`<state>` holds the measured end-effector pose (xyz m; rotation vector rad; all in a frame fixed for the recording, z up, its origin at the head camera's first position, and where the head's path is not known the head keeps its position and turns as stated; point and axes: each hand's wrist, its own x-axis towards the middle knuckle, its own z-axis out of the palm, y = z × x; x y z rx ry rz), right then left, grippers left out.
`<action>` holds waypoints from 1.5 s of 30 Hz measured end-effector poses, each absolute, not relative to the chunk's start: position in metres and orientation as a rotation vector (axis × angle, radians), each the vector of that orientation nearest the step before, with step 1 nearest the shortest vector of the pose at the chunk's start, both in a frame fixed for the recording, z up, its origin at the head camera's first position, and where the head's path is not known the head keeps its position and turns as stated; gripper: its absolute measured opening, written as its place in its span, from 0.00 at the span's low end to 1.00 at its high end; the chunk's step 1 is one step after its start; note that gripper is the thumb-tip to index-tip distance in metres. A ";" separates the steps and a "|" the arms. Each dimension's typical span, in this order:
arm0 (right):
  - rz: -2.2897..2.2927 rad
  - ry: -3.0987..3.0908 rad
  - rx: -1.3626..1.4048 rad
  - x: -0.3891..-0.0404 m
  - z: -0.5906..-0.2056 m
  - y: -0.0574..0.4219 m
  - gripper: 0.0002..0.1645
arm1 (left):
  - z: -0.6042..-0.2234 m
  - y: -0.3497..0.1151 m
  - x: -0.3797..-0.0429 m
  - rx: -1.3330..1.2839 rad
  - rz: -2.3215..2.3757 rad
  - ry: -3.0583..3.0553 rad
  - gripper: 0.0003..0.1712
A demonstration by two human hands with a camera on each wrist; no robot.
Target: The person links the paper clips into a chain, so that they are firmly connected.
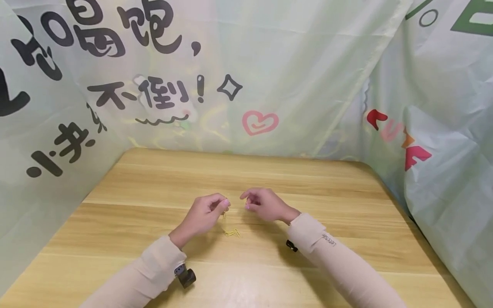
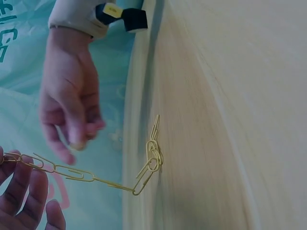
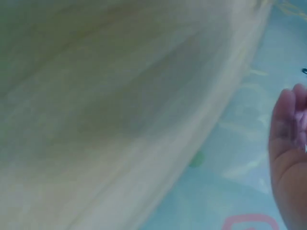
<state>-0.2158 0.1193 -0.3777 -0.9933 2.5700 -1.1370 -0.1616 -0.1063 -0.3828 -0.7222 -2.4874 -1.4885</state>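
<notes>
My left hand [image 1: 206,211] pinches the upper end of a chain of linked gold paper clips [image 2: 72,173] between thumb and fingers. The chain hangs down from there, and its lower links bunch up in a small heap [image 1: 232,233] at the table. To the right, a short gap away, is my right hand [image 1: 265,204], its thumb and fingers bent toward each other. A small golden bit, seemingly a paper clip [image 1: 247,200], shows at its fingertips, mostly hidden. In the right wrist view only the edge of the right hand [image 3: 288,143] appears, blurred.
The wood-grain table [image 1: 327,256] has rounded far corners. Pale printed cloth [image 1: 300,85] hangs close behind it and along both sides. Small dark cameras [image 1: 186,276] sit at both sleeve cuffs.
</notes>
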 end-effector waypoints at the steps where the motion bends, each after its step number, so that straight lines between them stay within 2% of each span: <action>1: -1.185 2.546 -0.991 -0.214 -0.375 0.120 0.15 | -0.383 -0.106 -0.162 -0.722 -1.489 -2.490 0.12; 6: -1.427 2.381 -0.970 -0.203 -0.362 0.123 0.18 | -0.382 -0.102 -0.163 -0.756 -1.501 -2.486 0.12; 14: -1.579 2.304 -0.896 -0.197 -0.361 0.127 0.08 | -0.387 -0.098 -0.165 -0.809 -1.486 -2.479 0.12; 21: -1.631 2.302 -0.893 -0.194 -0.361 0.127 0.10 | -0.388 -0.097 -0.164 -0.845 -1.484 -2.480 0.12; 25: -1.671 2.353 -0.923 -0.191 -0.358 0.125 0.07 | -0.386 -0.096 -0.163 -0.897 -1.486 -2.467 0.13; 34: -1.796 2.431 -1.197 -0.187 -0.358 0.120 0.04 | -0.382 -0.089 -0.162 -0.930 -1.567 -2.494 0.17; 41: -1.659 2.647 -1.585 -0.184 -0.354 0.117 0.10 | -0.378 -0.084 -0.160 -0.916 -1.620 -2.498 0.17; 45: -1.606 2.696 -1.724 -0.187 -0.359 0.118 0.10 | -0.377 -0.083 -0.159 -0.933 -1.610 -2.493 0.17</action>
